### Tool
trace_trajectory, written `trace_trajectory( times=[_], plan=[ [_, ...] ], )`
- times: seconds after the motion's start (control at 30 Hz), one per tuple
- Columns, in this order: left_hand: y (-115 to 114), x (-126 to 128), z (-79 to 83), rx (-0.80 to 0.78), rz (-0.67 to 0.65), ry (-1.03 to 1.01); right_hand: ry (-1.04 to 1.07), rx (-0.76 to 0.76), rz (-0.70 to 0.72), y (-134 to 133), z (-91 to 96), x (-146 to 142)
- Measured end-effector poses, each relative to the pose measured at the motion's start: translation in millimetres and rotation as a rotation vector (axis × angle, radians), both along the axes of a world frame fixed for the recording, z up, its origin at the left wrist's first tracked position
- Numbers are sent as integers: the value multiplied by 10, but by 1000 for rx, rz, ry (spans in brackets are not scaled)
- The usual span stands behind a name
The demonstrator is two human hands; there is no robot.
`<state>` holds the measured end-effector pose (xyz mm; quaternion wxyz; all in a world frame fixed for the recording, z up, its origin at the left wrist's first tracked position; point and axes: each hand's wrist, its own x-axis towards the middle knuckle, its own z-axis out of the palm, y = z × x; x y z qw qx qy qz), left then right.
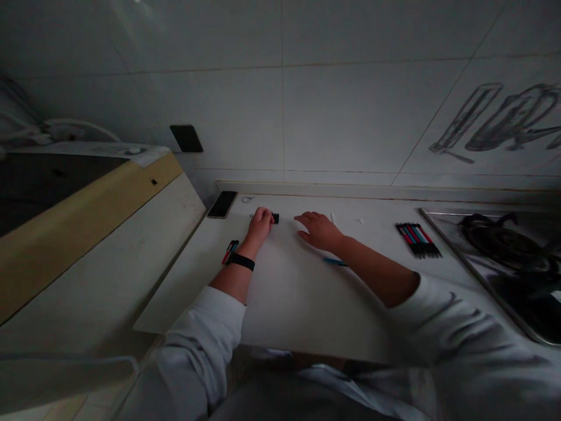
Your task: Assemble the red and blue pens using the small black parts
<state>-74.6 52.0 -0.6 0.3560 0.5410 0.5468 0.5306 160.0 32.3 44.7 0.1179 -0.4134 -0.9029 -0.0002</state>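
Note:
My left hand (262, 222) is closed on the counter, its fingers curled; anything inside them is hidden. Right beside its fingertips lie several small black pieces (275, 218). Tiny coil-like bits show just left of this hand. My right hand (322, 231) hovers or rests a little to the right, fingers stretched out, with nothing seen in it. A blue pen-like barrel (335, 262) lies below it, partly covered by the forearm. By my left wrist are red and blue pen-like pieces (229, 251), partly hidden by the arm.
A phone (222, 204) and a thin ring (247, 199) lie at the back left. A white strip (333, 218) and a small white scrap (360, 220) are behind my right hand. A row of several pens (418, 240) lies near the gas stove (504, 245). A tiled wall (342, 123) stands behind.

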Motion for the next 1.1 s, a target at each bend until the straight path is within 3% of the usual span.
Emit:
trace_trajectory(
  times=[0.1, 0.23, 0.47, 0.67, 0.77, 0.9, 1.0, 1.1],
  plan=[
    [-12, -3, 27, -9, 16, -189, -102, 28, -10, 201, -18, -324],
    [-15, -49, 47, 51, 51, -261, -175, 33, -8, 396, -70, -588],
    [0, -63, 46, 115, 107, -297, -138, 54, 0, 603, -80, -553],
    [-17, -38, 63, 101, 111, -322, -208, 131, 235, 672, -80, -528],
    [-24, -25, 67, 128, 76, -270, -154, 157, 257, 570, -31, -474],
    [-68, 11, 83, 168, -4, -157, 39, 188, 196, 218, 114, -248],
    [-179, 90, 133, 203, -64, -94, 184, 217, 171, -110, 200, -4],
    [-353, 242, 208, 219, -110, -64, 313, 210, 90, -348, 169, 230]
  ],
)
